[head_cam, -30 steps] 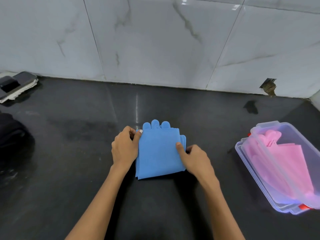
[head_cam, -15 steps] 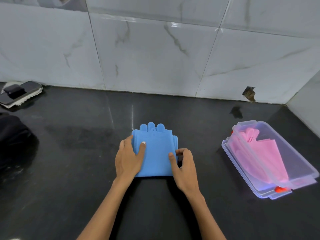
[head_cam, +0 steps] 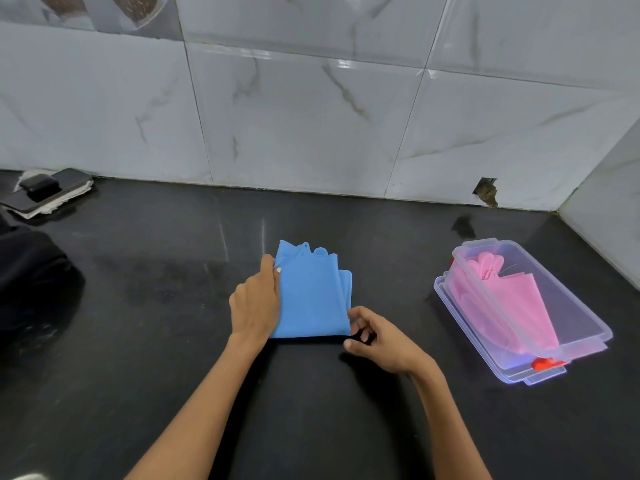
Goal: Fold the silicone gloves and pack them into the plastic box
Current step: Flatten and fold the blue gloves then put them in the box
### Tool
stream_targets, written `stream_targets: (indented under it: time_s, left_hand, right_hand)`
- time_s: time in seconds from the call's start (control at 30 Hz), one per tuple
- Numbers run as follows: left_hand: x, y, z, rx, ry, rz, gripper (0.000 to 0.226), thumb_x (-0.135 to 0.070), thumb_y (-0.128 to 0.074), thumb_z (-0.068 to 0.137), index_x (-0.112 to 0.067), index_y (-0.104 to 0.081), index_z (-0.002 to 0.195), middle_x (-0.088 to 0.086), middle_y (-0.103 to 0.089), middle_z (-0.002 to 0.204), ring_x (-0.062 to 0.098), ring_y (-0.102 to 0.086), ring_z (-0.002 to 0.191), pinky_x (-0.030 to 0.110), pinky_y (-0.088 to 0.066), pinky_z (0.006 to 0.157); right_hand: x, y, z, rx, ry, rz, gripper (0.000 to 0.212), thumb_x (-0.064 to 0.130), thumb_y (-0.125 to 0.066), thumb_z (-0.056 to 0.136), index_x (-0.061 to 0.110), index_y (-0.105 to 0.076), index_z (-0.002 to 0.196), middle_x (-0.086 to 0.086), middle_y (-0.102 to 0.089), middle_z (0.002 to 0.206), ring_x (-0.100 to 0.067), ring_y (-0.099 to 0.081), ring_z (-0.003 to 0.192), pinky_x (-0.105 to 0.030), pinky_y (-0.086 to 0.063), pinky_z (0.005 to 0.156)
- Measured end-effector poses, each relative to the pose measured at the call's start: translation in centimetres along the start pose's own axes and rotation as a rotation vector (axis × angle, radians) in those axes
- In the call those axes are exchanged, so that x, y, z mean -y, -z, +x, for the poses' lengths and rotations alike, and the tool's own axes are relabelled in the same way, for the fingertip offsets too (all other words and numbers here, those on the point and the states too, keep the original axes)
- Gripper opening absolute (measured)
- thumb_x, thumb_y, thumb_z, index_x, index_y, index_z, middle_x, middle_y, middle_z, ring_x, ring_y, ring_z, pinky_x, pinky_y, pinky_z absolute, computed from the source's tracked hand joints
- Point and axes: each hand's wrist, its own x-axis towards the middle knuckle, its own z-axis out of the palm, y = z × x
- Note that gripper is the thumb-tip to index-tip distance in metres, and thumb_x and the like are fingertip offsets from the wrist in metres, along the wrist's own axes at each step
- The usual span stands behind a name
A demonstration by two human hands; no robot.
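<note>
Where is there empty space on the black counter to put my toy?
Bare counter lies between the blue gloves and the black bundle, and behind the gloves toward the wall. The right side is crowded by the plastic box; a phone fills the far-left corner.

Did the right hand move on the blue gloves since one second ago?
Yes. The right hand slid from the right edge of the blue gloves toward their near right corner, closer to the person.

Phone [head_cam: 48,192], perhaps, on black counter [head_cam: 156,341]
</note>
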Motion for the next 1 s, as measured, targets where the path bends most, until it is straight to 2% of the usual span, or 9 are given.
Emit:
stream_targets:
  time_s: [0.1,0.2,0.33,0.4,0.57,0.7,0.8,0.9,1.0]
  left_hand:
    - [-0.3,0.0,0.7,0.034,-0.022,0.085,0.03,-0.033,-0.027,0.102,-0.011,-0.044,0.113,0.007,-0.057,0.064,0.031,-0.055,0.058,0.036,-0.045,0.058]
    - [-0.3,-0.1,1.1,0.057,-0.02,0.082,0.032,-0.035,-0.032,0.1,-0.009,-0.048,0.11,0.009,-0.062,0.073,0.031,-0.059,0.065,0.037,-0.048,0.061]
    - [0.1,-0.6,0.4,0.08,0.192,-0.008,0.043,-0.045,-0.036,0.098,-0.005,-0.05,0.103,0.012,-0.06,0.095,0.035,-0.062,0.084,0.039,-0.046,0.065]
    - [0.0,-0.8,0.3,0.13,0.268,-0.003,0.051,-0.05,-0.035,0.096,-0.002,-0.051,0.102,0.016,-0.061,0.1,0.036,-0.061,0.09,0.038,-0.043,0.065]
    - [-0.4,-0.6,1.2,0.365,0.379,-0.088,0.074,-0.068,-0.03,0.088,-0.001,-0.05,0.114,0.012,-0.061,0.11,0.033,-0.06,0.101,0.038,-0.043,0.076]
    - [-0.8,-0.2,0.7,0.413,0.345,-0.048,0.063,-0.053,-0.033,0.093,0.0,-0.041,0.127,0.013,-0.051,0.126,0.032,-0.051,0.112,0.04,-0.042,0.087]
    - [-1.0,0.0,0.3,0.413,0.326,-0.216,0.042,-0.039,-0.034,0.095,-0.002,-0.037,0.116,0.011,-0.049,0.112,0.029,-0.049,0.101,0.037,-0.04,0.078]
    - [-0.7,0.5,0.0,0.448,0.362,-0.521,0.022,-0.029,-0.034,0.097,-0.009,-0.026,0.101,-0.002,-0.043,0.086,0.016,-0.048,0.076,0.032,-0.04,0.064]
    - [0.0,0.9,-0.6,0.424,0.496,-0.817,0.023,-0.026,-0.038,0.098,-0.012,-0.021,0.105,-0.007,-0.04,0.09,0.008,-0.05,0.08,0.025,-0.045,0.063]
  right_hand:
    - [0.3,-1.2,0.4,-0.109,-0.035,0.006,0.006,0.023,-0.057,0.091,0.027,-0.054,0.095,0.013,-0.056,0.083,-0.004,-0.047,0.071,-0.018,-0.042,0.069]
    - [0.6,-1.6,0.6,-0.143,-0.085,-0.048,0.007,0.024,-0.057,0.09,0.024,-0.051,0.092,0.01,-0.055,0.082,-0.003,-0.048,0.067,-0.018,-0.041,0.064]
    - [1.2,-1.2,0.9,-0.077,-0.159,-0.004,0.027,0.034,-0.058,0.089,0.023,-0.045,0.11,0.005,-0.052,0.109,-0.004,-0.052,0.083,-0.021,-0.043,0.073]
    - [2.1,-1.3,1.7,-0.163,-0.211,0.097,0.045,0.041,-0.054,0.09,0.016,-0.039,0.125,0.003,-0.042,0.122,-0.01,-0.052,0.095,-0.024,-0.042,0.081]
    - [4.4,-1.7,4.8,-0.34,-0.239,-0.013,0.05,0.043,-0.044,0.095,0.0,-0.039,0.121,-0.01,-0.051,0.117,-0.026,-0.057,0.102,-0.031,-0.041,0.074]
    - [5.0,-1.5,6.6,-0.269,-0.237,-0.022,0.037,0.041,-0.042,0.095,0.007,-0.049,0.086,0.002,-0.049,0.073,-0.017,-0.05,0.067,-0.027,-0.037,0.057]
    - [4.9,-1.9,7.0,-0.31,-0.193,0.04,0.04,0.04,-0.042,0.095,0.014,-0.04,0.064,0.003,-0.043,0.062,-0.011,-0.041,0.054,-0.024,-0.031,0.051]
    - [4.9,-2.7,6.7,-0.348,-0.147,0.245,0.029,0.042,-0.045,0.093,0.015,-0.045,0.083,0.006,-0.049,0.074,-0.008,-0.048,0.063,-0.022,-0.035,0.054]
    - [4.7,-3.0,6.3,-0.35,-0.143,0.392,0.029,0.04,-0.049,0.093,0.012,-0.044,0.099,0.006,-0.05,0.084,-0.006,-0.051,0.072,-0.022,-0.039,0.056]
